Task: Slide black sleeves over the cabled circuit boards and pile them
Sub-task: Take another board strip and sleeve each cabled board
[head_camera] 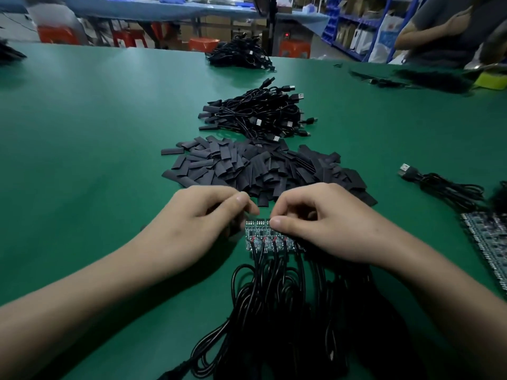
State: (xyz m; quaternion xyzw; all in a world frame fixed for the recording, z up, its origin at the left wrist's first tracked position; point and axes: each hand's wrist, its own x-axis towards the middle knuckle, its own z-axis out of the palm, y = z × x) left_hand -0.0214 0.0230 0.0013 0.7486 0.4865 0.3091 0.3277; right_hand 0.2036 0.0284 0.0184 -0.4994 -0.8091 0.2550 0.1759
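Green worktable (96, 127); orange stools (295, 48); blue shelving (354, 26) behind.

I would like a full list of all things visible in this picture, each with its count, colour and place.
table: one, green, under everything
circuit boards: one joined row, grey-green, between the hands
cables: many, black, from the boards to the near edge
sleeves: one big pile, black, just beyond the hands
finished heap: one, black, beyond the sleeves
far heap: one, black cables, far edge
loose cable: one, black, right side
board panel: one, grey, right edge
stools: several, orange, behind the table
other person: one, grey top, far right
left hand: one, grip at the row's left end
right hand: one, grip on the row's right part
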